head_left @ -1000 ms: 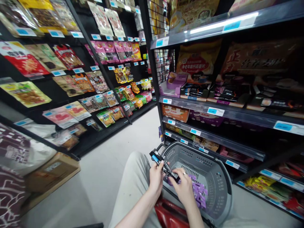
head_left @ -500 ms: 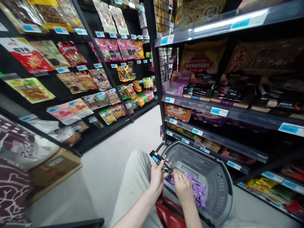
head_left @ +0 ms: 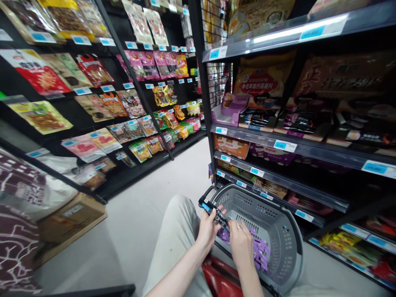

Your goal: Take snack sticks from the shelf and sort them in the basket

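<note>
At the lower centre of the frame, the left hand [head_left: 206,231] and right hand [head_left: 240,241] are clamping their fingers on opposite ends of a slim black packet [head_left: 220,218], which is hovering over the grey shopping basket [head_left: 280,233] holding purple sachets [head_left: 261,251].

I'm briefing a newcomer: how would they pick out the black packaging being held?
Start at the shelving on the right, then the grey basket beside it. At the basket's left side, the left hand and right hand hold the black packaging. Its slim, shiny black wrapping with a light-blue patch sets it apart from the purple packets inside the basket.
</note>
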Tool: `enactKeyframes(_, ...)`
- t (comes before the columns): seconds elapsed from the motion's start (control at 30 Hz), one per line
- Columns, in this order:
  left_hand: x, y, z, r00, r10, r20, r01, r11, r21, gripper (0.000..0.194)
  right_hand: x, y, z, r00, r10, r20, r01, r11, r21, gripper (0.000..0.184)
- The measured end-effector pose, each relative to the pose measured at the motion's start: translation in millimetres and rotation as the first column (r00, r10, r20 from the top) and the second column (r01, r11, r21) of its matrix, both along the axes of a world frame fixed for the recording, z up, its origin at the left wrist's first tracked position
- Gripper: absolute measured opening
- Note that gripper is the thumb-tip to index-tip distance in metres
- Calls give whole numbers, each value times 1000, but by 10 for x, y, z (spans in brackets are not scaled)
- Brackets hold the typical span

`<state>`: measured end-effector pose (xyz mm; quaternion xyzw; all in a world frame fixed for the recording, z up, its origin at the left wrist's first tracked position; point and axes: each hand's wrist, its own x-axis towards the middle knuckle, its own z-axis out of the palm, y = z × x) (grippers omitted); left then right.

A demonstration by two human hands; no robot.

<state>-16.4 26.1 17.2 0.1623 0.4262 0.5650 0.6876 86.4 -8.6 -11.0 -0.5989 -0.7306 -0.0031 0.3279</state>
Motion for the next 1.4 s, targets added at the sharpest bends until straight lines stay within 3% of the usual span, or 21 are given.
enactKeyframes(0.2,58,-76,-53,957,-278,-77,273,959,-70,29,22,-23,-62,990,-35,138,26,997,68,23)
enactKeyframes(0.33,82,-105,-107,926,-295,-233,299,954,-20,33,46,-19,-89,978,-29,205,11,996,90,24)
enactKeyframes(0.47,96,-104,-122,901,-295,-318,317,948,20,36,48,-10,-56,984,-124,126,114,990,86,18)
enactKeyframes(0.57,78,-91,-93,906,-318,-279,358,928,106,37,51,9,17,977,-212,34,211,977,34,21)
enactKeyframes(0.67,58,-86,-63,907,-376,-192,406,901,154,38,68,21,106,979,-205,14,204,979,26,24)
enactKeyframes(0.83,60,-83,-23,941,-298,-158,314,945,89,37,75,7,174,979,-131,154,120,990,79,18)
enactKeyframes(1.0,22,-48,20,974,-132,-185,145,988,57,37,0,2,90,992,-48,116,41,997,66,16)
enactKeyframes(1.13,29,-74,16,980,-58,-190,77,993,92,35,-40,0,8,997,-28,65,22,995,94,20)
enactKeyframes(1.4,57,-50,52,983,-96,-158,114,987,109,38,76,17,-135,991,19,-132,9,977,214,14)
